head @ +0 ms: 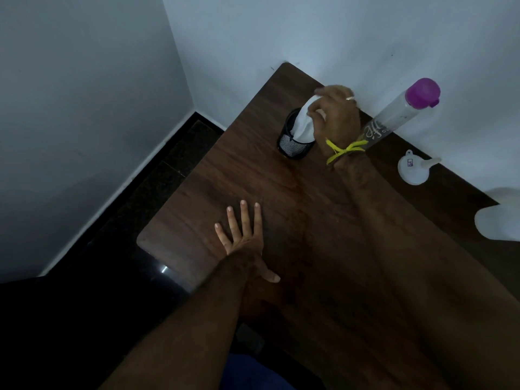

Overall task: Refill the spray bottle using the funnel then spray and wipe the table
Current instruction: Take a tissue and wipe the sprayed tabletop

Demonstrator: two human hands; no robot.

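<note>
Cloth (304, 123), white and crumpled, pokes from a black mesh cup (294, 144) at twelve o'clock on the desk (309, 220); right hand (336, 116) pinches it. Left hand (242, 240) lies flat, splayed. White funnel (413, 170) sits at two o'clock.

Table (281, 192) set into a room corner, its far edge against the wall (337, 38), floor (126, 220) to its left. At the far edge, left to right: mesh cup (292, 144) with a cloth (305, 122) in it, right hand (334, 116) closed on the cloth, tall bottle (405, 111) behind that wrist, funnel (413, 168) lying on its side in front of the bottle, and 1 blurred object (498, 218) at the right frame edge. Left hand (244, 243) rests flat on the table near its left edge, well in front of the cup.
</note>
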